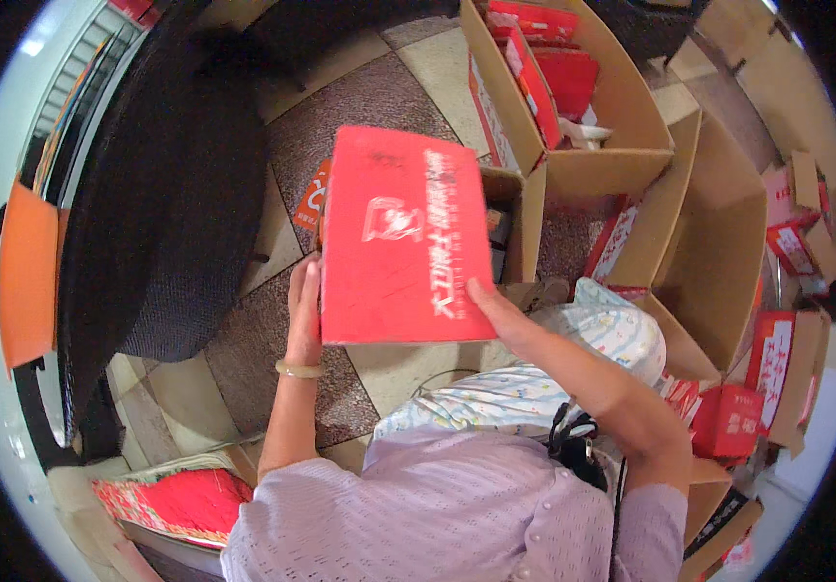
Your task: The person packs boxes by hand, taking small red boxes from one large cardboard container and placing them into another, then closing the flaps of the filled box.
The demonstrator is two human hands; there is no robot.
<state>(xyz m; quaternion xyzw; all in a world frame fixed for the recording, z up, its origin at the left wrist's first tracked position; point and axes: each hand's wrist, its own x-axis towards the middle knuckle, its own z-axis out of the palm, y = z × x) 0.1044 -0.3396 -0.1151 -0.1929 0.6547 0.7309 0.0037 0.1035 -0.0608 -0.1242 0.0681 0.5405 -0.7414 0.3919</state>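
A red cardboard box [403,240] with white printing and a logo is held up before me, its broad printed face towards the camera. My left hand [306,309] presses against its left side, with the fingers pointing away from me and a pale bangle on the wrist. At the lower right edge, my right hand [498,313] grips the box with its thumb on the printed face; its other fingers are hidden. Behind the red box stands an open brown carton [530,233], partly covered, with dark items inside.
A large open carton [607,94] holding red boxes stands at the upper right. Another open carton [712,218] is beside it, and several red boxes [731,422] lie farther right. A black mesh chair [163,218] stands at left; a red cushion [192,502] lies lower left.
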